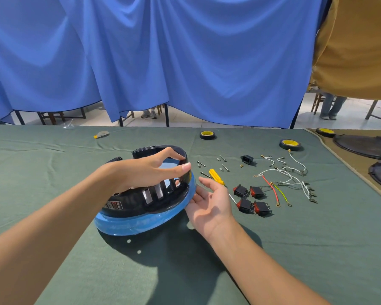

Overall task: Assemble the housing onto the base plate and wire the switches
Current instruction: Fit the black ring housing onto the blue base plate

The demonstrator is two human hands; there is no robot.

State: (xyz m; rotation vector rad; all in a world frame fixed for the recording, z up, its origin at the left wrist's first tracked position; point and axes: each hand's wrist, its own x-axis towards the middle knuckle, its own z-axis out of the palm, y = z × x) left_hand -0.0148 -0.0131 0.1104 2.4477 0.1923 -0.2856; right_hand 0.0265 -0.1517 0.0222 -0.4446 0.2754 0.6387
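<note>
A black slotted ring housing (154,197) sits on a round base plate (141,223) wrapped in blue film, tilted up off the green cloth. My left hand (150,170) grips the housing's top rim, thumb outside and fingers over the edge. My right hand (209,201) lies palm up with straight fingers against the plate's right edge. To the right lie several black rocker switches with red buttons (252,198), a yellow-handled screwdriver (217,177), loose screws (222,165), a black power socket (247,160), and white, red and yellow-green wires (288,179).
Two tape rolls (207,134) (290,144) lie at the back of the table, a third (324,131) on the brown cloth at the right with dark round plates (363,146). A blue curtain (163,58) hangs behind the table. A small yellow-grey object (101,134) lies far left.
</note>
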